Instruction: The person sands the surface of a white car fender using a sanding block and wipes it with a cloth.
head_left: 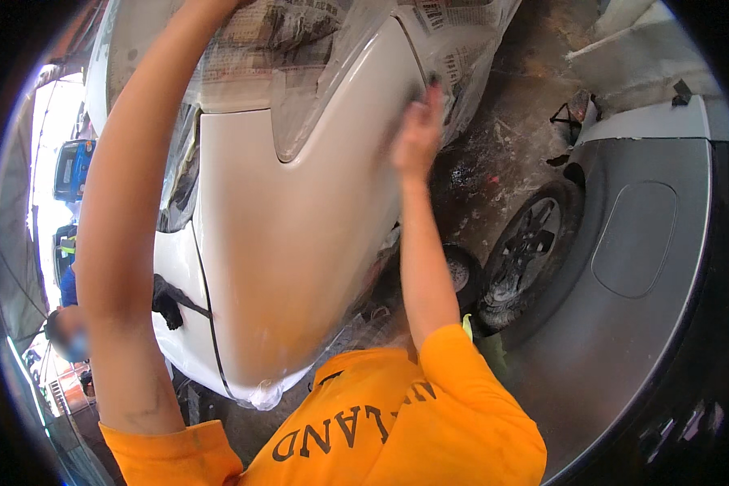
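A white car body panel (300, 219) fills the middle, with a curved edge and a smooth, glossy surface. Newspaper under clear plastic film (275, 40) covers the part beyond it. My right hand (417, 136) is at the panel's far right edge, beside the masked section. Motion smears its fingers, and a small dark patch shows at their tips, too blurred to name. Up along the left side stretches my left arm; only a sliver of my left hand (233, 3) shows at the top edge, near the newspaper, its fingers cut off.
On the right stands a dark grey car panel (636, 243) with a fuel flap, and a loose wheel (526, 239) rests beside it. A black piece (174, 301) sticks out at the white panel's left. Further left are another person (69, 332) and a blue vehicle (73, 170).
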The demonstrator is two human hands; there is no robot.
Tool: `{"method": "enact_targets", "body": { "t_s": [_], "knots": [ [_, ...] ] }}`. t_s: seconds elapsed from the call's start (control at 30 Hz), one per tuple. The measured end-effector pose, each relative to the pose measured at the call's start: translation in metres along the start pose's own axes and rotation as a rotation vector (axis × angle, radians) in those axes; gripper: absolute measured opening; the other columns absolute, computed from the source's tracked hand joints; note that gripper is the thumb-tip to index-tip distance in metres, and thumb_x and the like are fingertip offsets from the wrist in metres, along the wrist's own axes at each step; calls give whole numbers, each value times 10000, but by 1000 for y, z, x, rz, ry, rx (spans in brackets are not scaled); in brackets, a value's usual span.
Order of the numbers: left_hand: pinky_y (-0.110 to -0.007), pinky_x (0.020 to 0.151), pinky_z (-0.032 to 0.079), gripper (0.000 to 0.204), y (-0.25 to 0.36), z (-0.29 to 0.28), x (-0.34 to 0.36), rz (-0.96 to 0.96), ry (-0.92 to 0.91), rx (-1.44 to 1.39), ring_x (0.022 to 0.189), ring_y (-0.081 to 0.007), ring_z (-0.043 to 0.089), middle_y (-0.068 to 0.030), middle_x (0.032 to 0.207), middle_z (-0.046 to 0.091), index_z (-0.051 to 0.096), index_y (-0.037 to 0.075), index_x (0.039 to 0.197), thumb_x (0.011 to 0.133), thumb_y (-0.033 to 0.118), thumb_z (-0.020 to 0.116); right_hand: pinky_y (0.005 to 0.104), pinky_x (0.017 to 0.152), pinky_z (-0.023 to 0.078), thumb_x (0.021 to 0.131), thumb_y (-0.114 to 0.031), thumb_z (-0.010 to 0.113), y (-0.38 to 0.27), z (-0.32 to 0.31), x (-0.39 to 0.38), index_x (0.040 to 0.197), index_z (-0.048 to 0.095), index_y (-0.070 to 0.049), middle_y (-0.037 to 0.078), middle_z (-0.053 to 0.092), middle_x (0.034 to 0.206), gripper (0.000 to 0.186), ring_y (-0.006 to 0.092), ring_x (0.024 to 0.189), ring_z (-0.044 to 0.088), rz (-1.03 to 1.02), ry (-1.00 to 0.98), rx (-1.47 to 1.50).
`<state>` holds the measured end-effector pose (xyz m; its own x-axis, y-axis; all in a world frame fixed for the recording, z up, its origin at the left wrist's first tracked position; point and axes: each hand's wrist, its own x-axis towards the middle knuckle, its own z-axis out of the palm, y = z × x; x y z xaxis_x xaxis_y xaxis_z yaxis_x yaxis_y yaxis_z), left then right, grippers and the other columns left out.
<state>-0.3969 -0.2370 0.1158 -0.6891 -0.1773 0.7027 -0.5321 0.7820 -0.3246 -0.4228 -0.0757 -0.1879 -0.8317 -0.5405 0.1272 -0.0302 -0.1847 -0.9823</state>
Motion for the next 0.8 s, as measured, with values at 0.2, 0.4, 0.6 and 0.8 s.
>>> {"method": "enact_targets", "body": {
  "t_s": [0.2,0.4,0.6,0.8],
  "knots": [
    [-475,1162,335,619,8,12,-13,-35,9,16,1380,-400,407,-190,1492,431,584,135,1368,800,311,758,655,1184,16,1006,-291,435,-13,34,-178,1590,94,28,223,72,1673,748,404,1546,68,-238,-206,-271],
    [-474,1165,333,624,11,16,-3,-41,-14,47,1386,-393,399,-189,1495,433,583,153,1375,799,323,754,653,1192,26,985,-284,471,-40,24,25,1581,113,37,218,93,1670,766,413,1541,78,-273,-192,-429],
    [-472,1160,341,609,-3,10,-6,-35,17,52,1370,-393,418,-185,1493,437,596,155,1366,802,327,746,651,1191,38,1000,-246,473,-42,48,-191,1590,72,23,270,27,1658,763,443,1536,51,-249,-316,-312],
    [-474,1164,335,615,3,10,-5,-30,40,-11,1380,-400,409,-210,1482,455,602,141,1357,784,295,761,659,1187,28,988,-312,483,-49,35,14,1586,86,38,261,38,1661,799,419,1542,57,-86,-169,-329]
  ]
}}
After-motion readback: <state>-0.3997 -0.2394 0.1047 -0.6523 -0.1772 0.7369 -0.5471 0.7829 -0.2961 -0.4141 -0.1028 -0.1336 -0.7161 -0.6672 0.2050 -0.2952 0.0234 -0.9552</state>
